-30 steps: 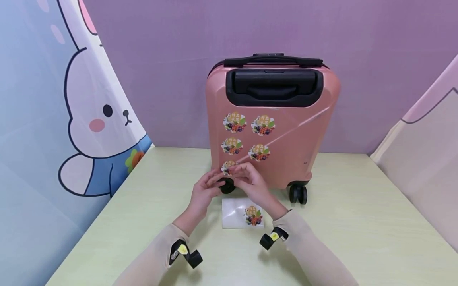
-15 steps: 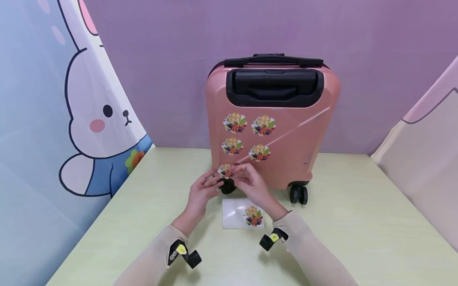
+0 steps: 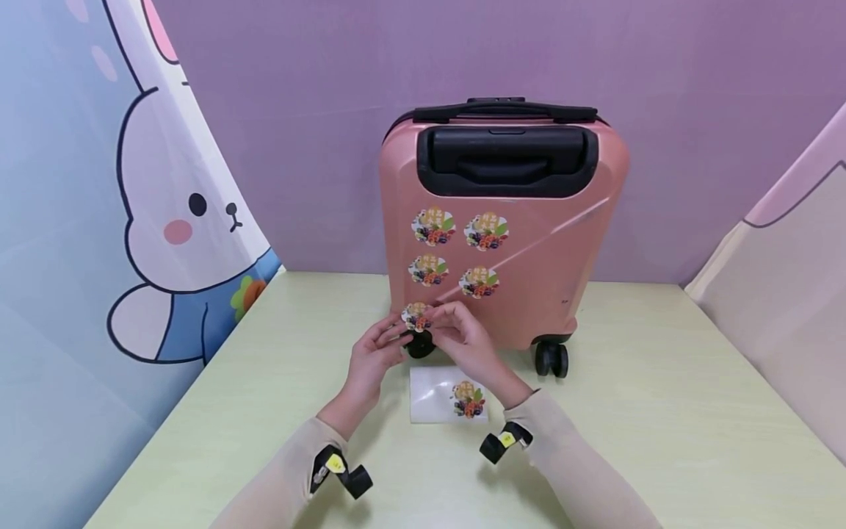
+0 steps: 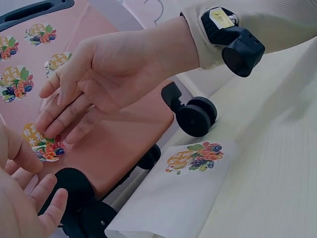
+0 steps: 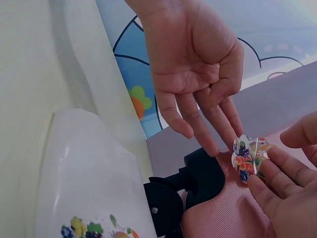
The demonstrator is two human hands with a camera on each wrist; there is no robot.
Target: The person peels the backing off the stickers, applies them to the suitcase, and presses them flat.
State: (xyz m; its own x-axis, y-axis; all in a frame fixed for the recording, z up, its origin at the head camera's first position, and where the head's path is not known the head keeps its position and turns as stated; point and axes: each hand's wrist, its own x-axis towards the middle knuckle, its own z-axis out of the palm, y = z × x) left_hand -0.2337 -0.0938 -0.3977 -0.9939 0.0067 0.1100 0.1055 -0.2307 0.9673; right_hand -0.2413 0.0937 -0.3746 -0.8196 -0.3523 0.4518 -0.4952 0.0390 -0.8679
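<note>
A round fruit-print sticker lies at the lower left of a pink suitcase, just above a black wheel. My left hand is at the sticker's left edge, its fingers loosely extended. From the other side, my right hand touches the sticker with its extended fingertips, the thumb held apart in the right wrist view. A bright streak or crease crosses the sticker there. Several matching stickers are on the suitcase above. A white sticker sheet with one fruit print lies on the table below.
The suitcase stands upright on the pale table, its black handle on top. A purple backdrop hangs behind it. At the left is a blue cloth with a rabbit drawing; a dark wheel shows at lower right.
The lowest sticker has shifted slightly left and down since one second ago, and my left hand has drawn a little left. My right hand has barely moved.
</note>
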